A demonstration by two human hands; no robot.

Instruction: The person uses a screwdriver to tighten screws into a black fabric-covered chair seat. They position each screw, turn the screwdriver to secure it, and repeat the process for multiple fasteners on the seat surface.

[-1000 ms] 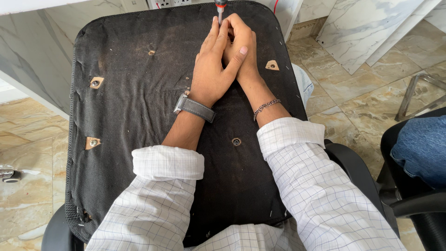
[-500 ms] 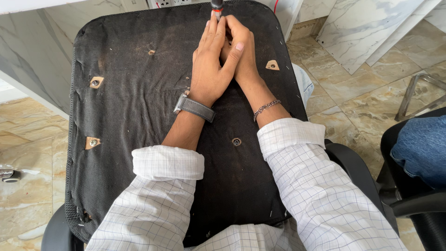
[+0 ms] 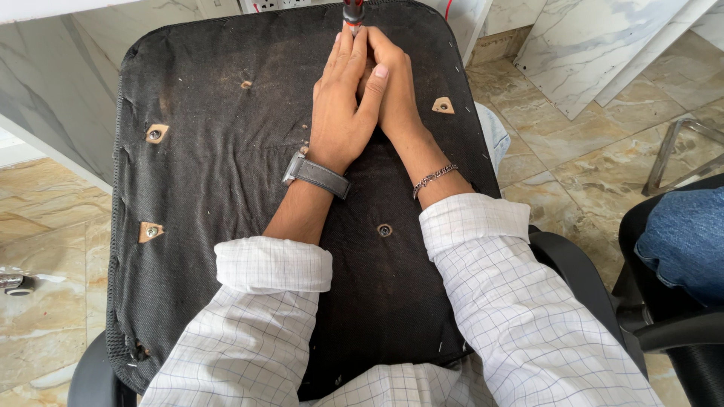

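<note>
An upturned office chair seat (image 3: pixel 226 166) with a black fabric underside lies across my lap. Both hands press together near its far edge around a red-and-black screwdriver (image 3: pixel 352 10), whose handle pokes out above my fingertips. My left hand (image 3: pixel 343 105) lies flat over my right hand (image 3: pixel 396 94), which wraps the tool's shaft. A grey watch sits on my left wrist and a chain bracelet on my right. The tool's tip is hidden under my hands.
Screw holes with brown patches (image 3: pixel 154 134) (image 3: pixel 443 105) (image 3: pixel 150 231) dot the seat underside, and a bare one (image 3: pixel 385 230) lies near my right cuff. A black armrest (image 3: pixel 573 267) sticks out at right. Another person's jeans-clad knee (image 3: pixel 682 241) is at far right. Marble slabs (image 3: pixel 596 45) lean behind.
My hands and the screwdriver stay in nearly the same place; the fingers have shifted slightly around the tool.
</note>
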